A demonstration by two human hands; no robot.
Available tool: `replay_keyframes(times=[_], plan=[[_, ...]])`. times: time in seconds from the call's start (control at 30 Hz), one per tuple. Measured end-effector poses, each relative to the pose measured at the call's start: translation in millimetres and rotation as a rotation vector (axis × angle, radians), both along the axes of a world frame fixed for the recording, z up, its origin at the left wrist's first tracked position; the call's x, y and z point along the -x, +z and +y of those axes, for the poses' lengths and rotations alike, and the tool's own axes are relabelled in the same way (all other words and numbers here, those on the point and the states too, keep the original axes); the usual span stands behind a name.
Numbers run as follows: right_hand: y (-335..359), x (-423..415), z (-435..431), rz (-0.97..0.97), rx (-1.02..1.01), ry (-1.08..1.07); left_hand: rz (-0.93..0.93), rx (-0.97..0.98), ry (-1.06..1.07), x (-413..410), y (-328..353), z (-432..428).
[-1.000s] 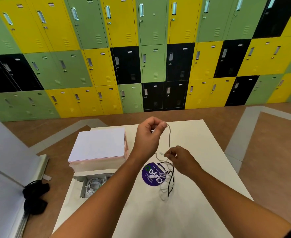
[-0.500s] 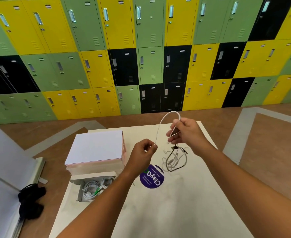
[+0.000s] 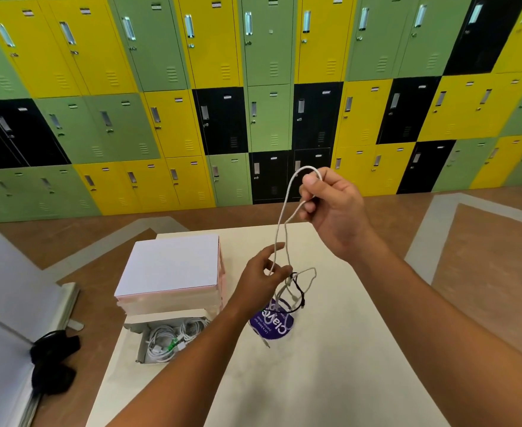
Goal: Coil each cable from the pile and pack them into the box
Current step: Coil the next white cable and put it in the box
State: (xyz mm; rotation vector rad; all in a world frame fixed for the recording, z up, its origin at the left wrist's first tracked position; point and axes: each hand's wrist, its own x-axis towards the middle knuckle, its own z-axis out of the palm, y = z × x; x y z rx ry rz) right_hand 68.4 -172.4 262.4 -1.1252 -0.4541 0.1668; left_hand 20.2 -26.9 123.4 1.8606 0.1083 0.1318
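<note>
1. As both forearms come in from the bottom edge over the table [image 3: 315, 380], the work itself sits mid-frame.
2. Lower left: box [image 3: 161, 318] open, at the table's left edge. Several white cables lie coiled inside, one with a green bit. I count those as done.
3. Just right of it, centre: purple sticker [image 3: 273, 328] on the table, with the pile [image 3: 293, 291] over its far edge. That's a black cable and at least one white one, tangled and uncoiled. This is what's left.
4. Left hand [image 3: 263, 272] sits just above the pile, fingers loose and spread. A strand of the white cable [image 3: 280, 223] runs between them. Can't tell if they nip it or only guide it.
5. Right hand [image 3: 336, 211] is higher, centre-right, with thumb and fingers pinching the top of the white cable. One bend arches over the thumb. Two strands hang down to the left hand and on into the pile.
6. My read: this coil is at its first turn. The tail looks mixed up with the black cable, so it likely needs freeing before boxing.
7. Behind the box: closed white-topped carton [image 3: 173, 263]. Back of frame: wall of green, yellow and black lockers [image 3: 167, 124].
</note>
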Motion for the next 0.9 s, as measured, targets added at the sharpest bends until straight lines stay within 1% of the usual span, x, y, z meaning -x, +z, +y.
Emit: replay_keyframes(times=[0.1,0.17,0.2,0.23,0.3,0.37,0.4,0.43,0.5,0.6,0.73,0.9], plan=[[2.3,6.3,3.8,-0.068,-0.016,0.101,-0.012,0.045,-0.063,-1.7,7.2,-6.4],[-4.9,5.4,3.3,-0.081,0.01,0.059,-0.005,0.108,-0.02,-4.4,12.4,-9.0],[-11.8,3.1,1.7,-0.082,0.053,0.005,-0.005,0.138,0.015,-6.0,15.8,-9.6],[-21.1,-0.1,-0.1,-0.083,0.124,-0.05,-0.006,0.167,0.045,-8.3,19.5,-9.4],[-43.6,-5.2,-4.8,-0.06,0.359,-0.133,-0.015,0.204,0.087,-12.4,25.7,-7.8],[-68.1,-5.8,-8.7,0.007,0.626,-0.109,-0.046,0.199,0.12,-14.5,32.0,-6.4],[-81.1,-4.1,-11.1,0.046,0.723,-0.073,-0.051,0.189,0.13,-15.2,33.9,-5.8],[-92.6,-2.2,-13.0,0.071,0.778,-0.043,-0.051,0.181,0.13,-15.8,36.4,-4.9],[-108.6,0.9,-17.7,0.087,0.794,-0.05,-0.032,0.187,0.118,-15.7,39.5,-5.3],[-116.4,1.5,-25.1,0.139,0.724,-0.094,-0.038,0.218,0.154,-15.0,39.5,-3.5],[-119.0,-4.7,-33.3,0.171,0.715,-0.134,-0.018,0.181,0.171,-14.4,36.3,-0.2],[-112.9,-8.0,-30.5,0.241,0.616,-0.245,0.055,0.13,0.132,-10.6,27.7,0.3]])
